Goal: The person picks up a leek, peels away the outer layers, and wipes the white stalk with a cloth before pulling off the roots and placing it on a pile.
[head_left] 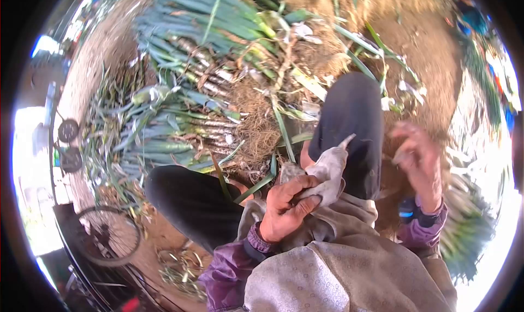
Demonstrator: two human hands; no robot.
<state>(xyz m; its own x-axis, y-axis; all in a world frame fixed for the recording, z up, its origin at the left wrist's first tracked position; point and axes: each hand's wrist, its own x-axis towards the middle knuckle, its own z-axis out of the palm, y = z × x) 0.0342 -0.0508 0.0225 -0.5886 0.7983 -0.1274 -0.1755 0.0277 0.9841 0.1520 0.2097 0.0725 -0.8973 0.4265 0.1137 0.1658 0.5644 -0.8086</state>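
Observation:
Low in the middle of the view, my left hand (289, 205) is closed on a bunched pale grey cloth (330, 175), pinched between thumb and fingers above my lap. A thin pale tip sticks up from the cloth; I cannot make out what it is. My right hand (419, 162) is raised to the right of my knee, blurred, its fingers apart and nothing visible in them. Beyond my knees lies a large heap of leeks (196, 23) with tangled roots (259, 129).
A wheel (109, 235) stands at the lower left on brown soil. More leeks (464, 230) lie at the right, beside my right sleeve. Loose leaves and straw (371, 4) cover the ground at the top. My dark-clad knees are bent either side.

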